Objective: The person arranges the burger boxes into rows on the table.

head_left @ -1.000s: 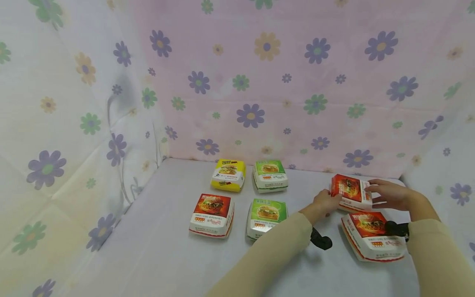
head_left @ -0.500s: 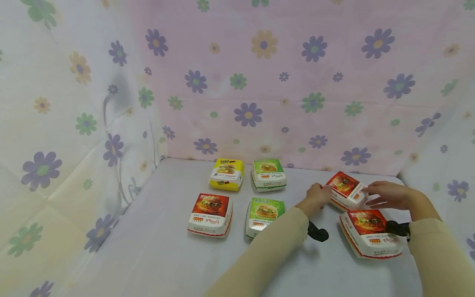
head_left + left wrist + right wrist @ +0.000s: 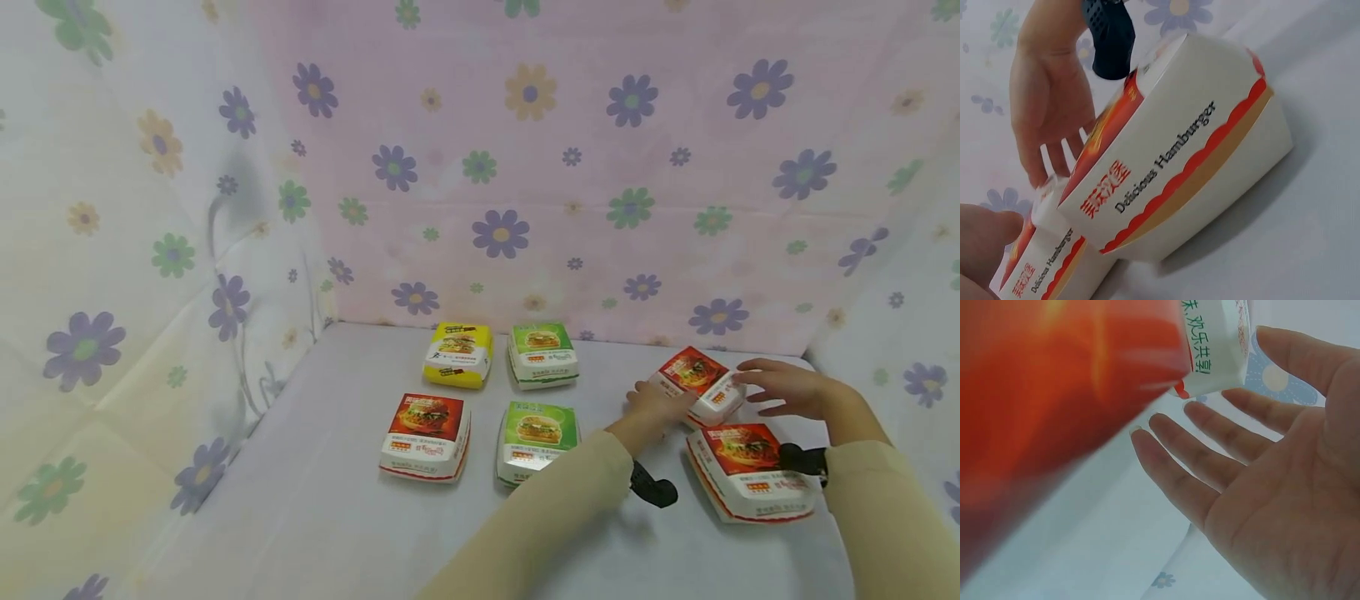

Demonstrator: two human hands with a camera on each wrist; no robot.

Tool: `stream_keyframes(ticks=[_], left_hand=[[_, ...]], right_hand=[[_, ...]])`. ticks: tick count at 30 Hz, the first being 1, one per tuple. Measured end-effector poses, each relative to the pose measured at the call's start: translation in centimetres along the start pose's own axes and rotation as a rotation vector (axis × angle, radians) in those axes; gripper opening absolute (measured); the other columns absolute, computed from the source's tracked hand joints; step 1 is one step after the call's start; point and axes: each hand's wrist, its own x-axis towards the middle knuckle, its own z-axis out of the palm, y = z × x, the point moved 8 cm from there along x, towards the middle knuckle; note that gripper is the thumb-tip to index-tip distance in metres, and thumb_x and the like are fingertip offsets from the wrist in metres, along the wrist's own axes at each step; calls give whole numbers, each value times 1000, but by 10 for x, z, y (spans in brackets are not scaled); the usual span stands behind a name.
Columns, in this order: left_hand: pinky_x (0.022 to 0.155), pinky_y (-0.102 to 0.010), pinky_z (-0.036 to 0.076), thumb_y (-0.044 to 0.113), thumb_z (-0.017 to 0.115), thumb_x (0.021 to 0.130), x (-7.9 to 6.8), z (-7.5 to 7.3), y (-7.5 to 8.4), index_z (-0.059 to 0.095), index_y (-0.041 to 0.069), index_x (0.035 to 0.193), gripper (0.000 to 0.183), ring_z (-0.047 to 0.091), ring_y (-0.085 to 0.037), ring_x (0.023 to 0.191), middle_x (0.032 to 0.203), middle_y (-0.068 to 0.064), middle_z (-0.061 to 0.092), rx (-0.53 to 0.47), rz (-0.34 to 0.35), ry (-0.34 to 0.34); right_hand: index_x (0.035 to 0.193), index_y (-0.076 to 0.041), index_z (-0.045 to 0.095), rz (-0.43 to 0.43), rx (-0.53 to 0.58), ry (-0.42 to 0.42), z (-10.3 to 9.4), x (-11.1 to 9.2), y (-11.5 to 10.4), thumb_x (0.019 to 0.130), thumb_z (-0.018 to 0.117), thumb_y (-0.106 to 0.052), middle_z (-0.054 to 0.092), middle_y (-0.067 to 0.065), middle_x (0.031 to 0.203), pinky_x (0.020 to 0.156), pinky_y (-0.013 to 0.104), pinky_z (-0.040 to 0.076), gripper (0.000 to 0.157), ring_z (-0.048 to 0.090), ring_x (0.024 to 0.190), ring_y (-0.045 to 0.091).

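In the head view, my left hand (image 3: 651, 410) lies at the near-left side of the far red-and-white hamburger box (image 3: 697, 382), its fingers spread. Part of that box (image 3: 1038, 265) shows low in the left wrist view, with my left thumb (image 3: 1005, 226) across it. Whether the left fingers touch the box I cannot tell. My right hand (image 3: 791, 390) is beside the box's right side; in the right wrist view its fingers are loosely extended, holding nothing. A nearer red-and-white hamburger box (image 3: 750, 475) stands just below, under the right wrist.
To the left stand a yellow box (image 3: 458, 357), two green-topped hamburger boxes (image 3: 543, 358), and another red-topped box (image 3: 425, 439). My left forearm (image 3: 540, 517) partly covers the nearer green box. Flowered cloth (image 3: 562, 183) walls the white table (image 3: 315, 500) at back and sides.
The far red box has turned so its corner points toward the back. My left hand first moved away leftward, then came back to the box's near side. The right hand stays close by.
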Motion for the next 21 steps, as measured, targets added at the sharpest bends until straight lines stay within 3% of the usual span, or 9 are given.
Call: stream_keyframes(ticks=[8,15,21], left_hand=[[100,-46,52,50,83,82,-10,4,1,42,8,147,87,54,-30,114,138,-12,49,36,-16,15],[100,-45,51,48,85,81,-7,4,5,43,10,148,88,54,-28,116,138,-12,51,11,10,31],[97,-46,52,43,83,85,-1,6,6,46,8,144,78,53,-29,113,132,-15,52,-8,22,20]], right_hand=[[154,14,8,17,13,-22,3,3,2,111,40,-33,19,44,154,104,62,46,71,32,138,61],[152,16,15,12,-3,-18,4,0,-2,110,41,-33,26,43,151,103,59,48,69,41,134,58],[148,18,22,20,-45,-17,5,-3,-3,110,43,-34,36,42,145,100,56,52,68,52,127,52]])
